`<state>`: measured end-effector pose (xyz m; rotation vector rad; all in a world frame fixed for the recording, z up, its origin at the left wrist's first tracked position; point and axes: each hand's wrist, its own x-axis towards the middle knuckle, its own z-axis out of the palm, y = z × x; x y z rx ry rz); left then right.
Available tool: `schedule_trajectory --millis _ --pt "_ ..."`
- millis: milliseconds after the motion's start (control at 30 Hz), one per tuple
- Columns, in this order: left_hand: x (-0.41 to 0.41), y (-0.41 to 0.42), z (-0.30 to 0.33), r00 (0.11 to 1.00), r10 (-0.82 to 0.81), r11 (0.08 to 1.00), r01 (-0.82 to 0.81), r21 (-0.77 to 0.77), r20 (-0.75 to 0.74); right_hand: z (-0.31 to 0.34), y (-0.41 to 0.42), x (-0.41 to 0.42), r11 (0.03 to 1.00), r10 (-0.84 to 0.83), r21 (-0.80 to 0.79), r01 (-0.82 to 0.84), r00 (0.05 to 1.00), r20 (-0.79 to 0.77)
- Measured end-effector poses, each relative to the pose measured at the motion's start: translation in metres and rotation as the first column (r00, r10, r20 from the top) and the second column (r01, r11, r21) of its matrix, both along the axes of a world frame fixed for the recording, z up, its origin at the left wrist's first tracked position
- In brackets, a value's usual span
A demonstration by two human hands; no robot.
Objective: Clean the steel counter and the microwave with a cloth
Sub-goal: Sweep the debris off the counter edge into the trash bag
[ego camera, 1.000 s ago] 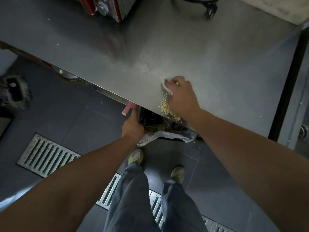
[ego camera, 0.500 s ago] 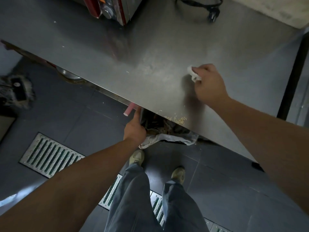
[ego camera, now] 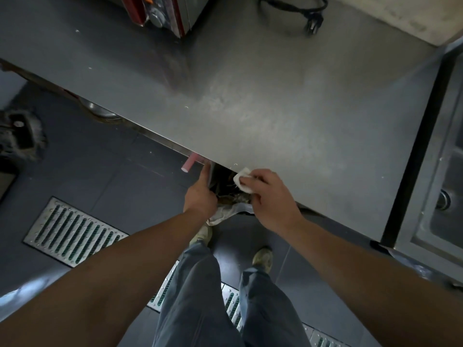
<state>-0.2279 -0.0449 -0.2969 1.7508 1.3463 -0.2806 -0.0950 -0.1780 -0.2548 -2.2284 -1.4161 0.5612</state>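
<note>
The steel counter point(ego camera: 288, 101) runs across the upper half of the view, with a dull smeared patch in its middle. My right hand point(ego camera: 269, 196) pinches a small white cloth point(ego camera: 242, 180) at the counter's front edge, over a dark waste bin point(ego camera: 225, 186). My left hand point(ego camera: 200, 196) grips the bin's rim just under the edge and holds it against the counter. The bin has a pale liner bag point(ego camera: 225, 212) and scraps inside. The red and silver microwave point(ego camera: 162, 13) stands at the back, partly cut off by the frame.
A black power plug and cable point(ego camera: 310, 23) lie at the counter's back right. A sink point(ego camera: 446, 196) adjoins the counter on the right. A pink rod point(ego camera: 189, 164) pokes out under the edge. Floor drain grates point(ego camera: 72, 234) and my feet are below.
My right hand swept the cloth from the middle of the counter back to the front edge. The crumbs seen near the edge are gone from the counter. My left hand stayed on the bin.
</note>
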Motion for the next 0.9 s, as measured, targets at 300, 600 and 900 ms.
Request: schedule_trajectory --millis 300,600,900 --pt "-0.004 -0.006 0.001 0.999 0.040 0.999 -0.039 -0.021 0.021 0.019 0.056 0.095 0.958 -0.285 0.074 0.278 0.951 0.117" --pt "-0.008 -0.005 -0.001 0.999 0.028 0.999 -0.028 -0.033 0.016 -0.001 0.041 0.015 0.999 -0.036 0.024 0.033 0.991 0.125" --pt "-0.022 0.005 -0.004 0.998 0.052 0.998 -0.052 -0.018 0.019 0.010 0.089 0.039 0.980 -0.169 0.120 0.160 0.983 0.073"
